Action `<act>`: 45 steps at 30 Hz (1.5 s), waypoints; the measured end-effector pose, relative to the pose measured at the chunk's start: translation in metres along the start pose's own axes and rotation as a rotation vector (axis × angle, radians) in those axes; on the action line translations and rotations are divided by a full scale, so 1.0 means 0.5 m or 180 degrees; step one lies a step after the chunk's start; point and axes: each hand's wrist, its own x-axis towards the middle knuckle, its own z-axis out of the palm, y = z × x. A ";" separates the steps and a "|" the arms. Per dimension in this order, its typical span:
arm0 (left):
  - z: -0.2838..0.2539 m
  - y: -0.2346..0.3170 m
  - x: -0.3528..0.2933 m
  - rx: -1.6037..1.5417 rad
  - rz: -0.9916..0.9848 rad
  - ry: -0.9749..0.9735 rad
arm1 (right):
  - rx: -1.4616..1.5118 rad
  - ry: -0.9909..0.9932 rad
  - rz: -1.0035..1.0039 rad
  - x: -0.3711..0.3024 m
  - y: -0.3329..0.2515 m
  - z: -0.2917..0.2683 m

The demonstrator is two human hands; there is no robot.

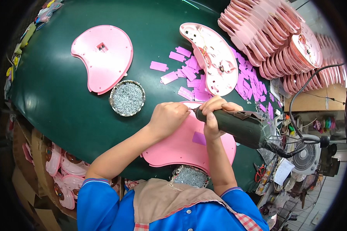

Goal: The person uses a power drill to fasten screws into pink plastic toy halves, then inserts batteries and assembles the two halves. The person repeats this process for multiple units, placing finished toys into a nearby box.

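My right hand (215,115) is wrapped round a dark electric screwdriver (241,129), whose bit points left over a pink kidney-shaped plastic shell (169,150). At the bit's tip, the fingers of my left hand (167,118) are pinched together. Whatever they hold is too small to make out. A purple rectangular cover (199,138) sits in the shell's face, between my forearms. Small silver screws fill a round bowl (111,101) left of my left hand. More screws lie in a second container (175,178), partly under the shell's near edge.
Another pink shell (104,65) lies far left; an opened one with wires (216,57) lies beyond my hands. Loose purple covers (189,71) surround it. Tall stacks of pink shells (258,29) fill the far right. The screwdriver's cable (291,104) hangs right, near red-handled pliers (260,172).
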 end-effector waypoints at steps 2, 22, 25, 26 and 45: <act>-0.017 0.001 -0.010 0.0036 -0.0024 -0.0159 | 0.0036 -0.0073 0.0121 -0.003 -0.001 -0.003; -0.192 0.096 -0.169 -0.2094 -0.2456 0.0208 | 0.0753 -0.0829 0.0499 0.007 -0.132 0.090; -0.215 0.083 -0.164 -0.3215 -0.2951 -0.0057 | 0.0707 -0.0611 0.0619 -0.009 -0.103 0.115; -0.217 0.081 -0.166 -0.3454 -0.2986 -0.0032 | 0.0742 -0.0702 0.0623 -0.016 -0.088 0.121; -0.085 -0.011 -0.151 -0.0094 -0.0437 0.0766 | 0.0694 -0.0076 0.1030 -0.044 -0.067 0.153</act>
